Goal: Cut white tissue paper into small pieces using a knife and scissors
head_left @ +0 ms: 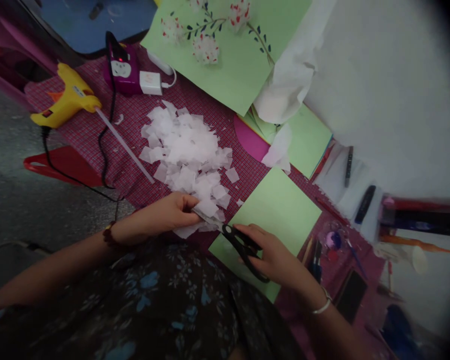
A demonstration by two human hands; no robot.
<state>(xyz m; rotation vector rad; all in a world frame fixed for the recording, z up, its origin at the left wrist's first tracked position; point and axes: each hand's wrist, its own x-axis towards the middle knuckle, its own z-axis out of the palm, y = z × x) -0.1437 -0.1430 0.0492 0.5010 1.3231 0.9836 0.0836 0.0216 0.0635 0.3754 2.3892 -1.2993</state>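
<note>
The left hand (pixel 163 215) is at the near edge of a heap of small white paper squares (pixel 191 142), its thumb and index finger pinched together on a thin white paper piece (pixel 207 207); the remaining fingers look curled in behind, though they are partly hidden. The right hand (pixel 279 257) grips black-handled scissors (pixel 243 254), its fingers wrapped about the handle loops. The scissors' blades point towards the left hand and lie at the pinched paper piece, close to the left fingertips; how far the blades are parted cannot be told.

The heap spreads loosely across the red-and-blue checked cloth on the table (pixel 86 142), with a few squares lying just apart on its right side. A plain pale green sheet (pixel 281 205) lies under and beyond the scissors and right hand. Past the heap, a larger green sheet (pixel 225 75) carries a branch with dark leaves and white blossoms dotted red, and crumpled white tissue paper (pixel 285 95) overlaps its right edge.

To the left of the heap, a yellow glue gun (pixel 65 100) lies with a long translucent glue stick (pixel 125 147) reaching towards the paper squares. Near it stands a purple power socket (pixel 123 75) with a white charger (pixel 150 83) attached.
</note>
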